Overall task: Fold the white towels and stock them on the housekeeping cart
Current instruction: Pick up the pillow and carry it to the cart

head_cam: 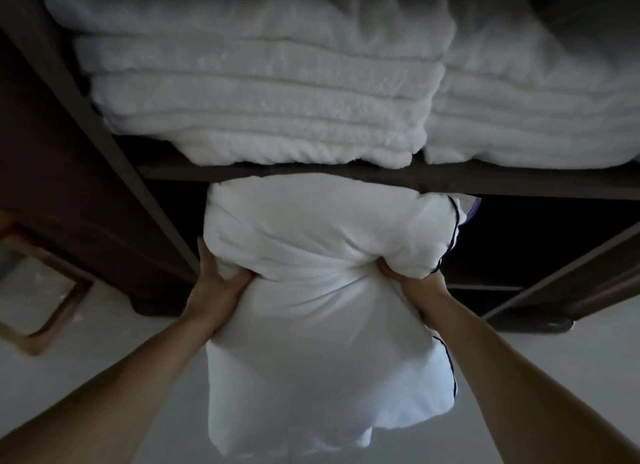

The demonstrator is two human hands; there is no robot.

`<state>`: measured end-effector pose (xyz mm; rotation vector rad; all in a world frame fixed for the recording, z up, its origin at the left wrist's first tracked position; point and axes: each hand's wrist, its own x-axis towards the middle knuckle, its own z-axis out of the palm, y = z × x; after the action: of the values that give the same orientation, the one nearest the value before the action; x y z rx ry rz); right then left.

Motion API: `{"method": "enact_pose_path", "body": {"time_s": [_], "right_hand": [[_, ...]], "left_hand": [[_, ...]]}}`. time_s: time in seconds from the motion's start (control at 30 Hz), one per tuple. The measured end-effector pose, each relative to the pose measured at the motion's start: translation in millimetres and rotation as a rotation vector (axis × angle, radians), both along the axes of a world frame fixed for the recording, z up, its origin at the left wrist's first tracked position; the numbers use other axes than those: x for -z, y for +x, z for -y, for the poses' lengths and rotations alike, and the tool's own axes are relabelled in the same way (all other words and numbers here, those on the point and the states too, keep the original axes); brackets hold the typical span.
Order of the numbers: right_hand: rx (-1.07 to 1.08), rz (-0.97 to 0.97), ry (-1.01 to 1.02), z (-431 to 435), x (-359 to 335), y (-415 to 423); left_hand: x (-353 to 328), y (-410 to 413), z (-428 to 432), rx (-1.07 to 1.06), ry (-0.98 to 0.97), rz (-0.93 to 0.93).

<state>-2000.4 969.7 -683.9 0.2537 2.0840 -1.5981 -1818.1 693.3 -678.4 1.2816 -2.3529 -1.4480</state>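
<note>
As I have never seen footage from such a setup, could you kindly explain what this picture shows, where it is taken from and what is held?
There is no machine here: a person works with bare hands. The single picture comes from a camera worn on the head, looking forward and down. The left hand and the right hand each have a grip on a soft white bundle with dark piping, its far end just under the dark shelf. On that shelf lie two stacks of folded white towels, the left stack and the right stack, side by side.
</note>
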Motion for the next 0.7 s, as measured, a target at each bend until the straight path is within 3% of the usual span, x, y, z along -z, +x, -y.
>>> {"method": "enact_pose_path", "body": {"time_s": [0.1, 0.2, 0.33, 0.5, 0.57, 0.67, 0.7], "right_hand": [[-0.082, -0.006, 0.036, 8.3, -1.1, -25.6], [-0.108, 0.01, 0.125, 21.1, -10.3, -52.6], [-0.137, -0.009, 0.109, 36.0, -19.3, -69.8], [0.069, 0.001, 0.111, 27.1, -19.7, -65.5], [0.15, -0.011, 0.061, 27.2, -25.3, -59.4], [0.219, -0.023, -0.009, 30.6, -35.0, -52.8], [0.225, -0.015, -0.026, 30.0, -37.8, -50.2]], "left_hand": [[-0.9, -22.6, 24.5, 0.078, -0.072, 0.018], [-6.1, -52.2, 51.2, 0.122, 0.003, -0.001], [-12.7, -75.1, 71.7, 0.051, 0.004, 0.002], [-35.7, -12.7, 36.9, -0.059, 0.179, -0.204], [-38.2, 28.2, 8.0, 0.033, 0.013, -0.235], [-28.8, 69.9, -33.3, 0.433, -0.508, -0.26], [-24.4, 73.3, -39.9, 0.521, -0.589, -0.223]]}}
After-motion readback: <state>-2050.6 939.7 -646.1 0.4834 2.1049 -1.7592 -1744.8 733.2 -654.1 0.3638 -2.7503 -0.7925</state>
